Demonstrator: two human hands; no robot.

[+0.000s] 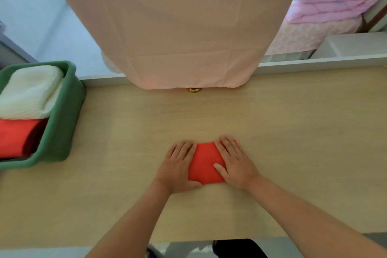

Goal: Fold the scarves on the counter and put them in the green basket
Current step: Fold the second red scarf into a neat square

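A small folded red scarf (pixel 206 163) lies on the desk (pixel 293 132), near the front edge and about in the middle. Both hands rest on it. The left hand (pixel 178 165) lies flat along the scarf's left side, with straight fingers pointing away from the person. The right hand (pixel 234 163) lies flat on the scarf's right side, its fingers spread and its thumb on the red cloth. Neither hand is gripping; both just press down. The green basket (pixel 60 123) sits far off at the left end of the desk. Inside it are a folded white scarf (pixel 29 90) at the back and a second red scarf (pixel 16 136) in front, touching each other. A big pink cloth (pixel 178 27) hangs down at the back of the desk.
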